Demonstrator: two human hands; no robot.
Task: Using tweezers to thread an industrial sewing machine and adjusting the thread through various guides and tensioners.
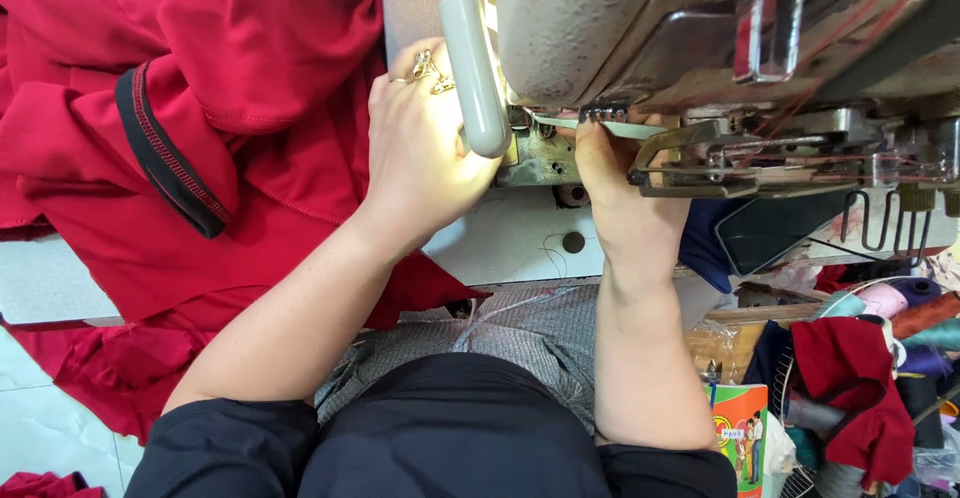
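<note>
A pale industrial sewing machine fills the top right. My left hand, with a gold ring, reaches under its small grey lamp toward the needle area; its fingertips are hidden. My right hand is up by the presser foot, fingers pinched on a pair of metal tweezers. A heap of red fabric with a black ribbed collar lies left of my left hand.
The white machine table lies under my hands. Thread cones, a red cloth piece and a colourful box crowd the lower right. Red threads run across the machine head. Pale floor tiles show at lower left.
</note>
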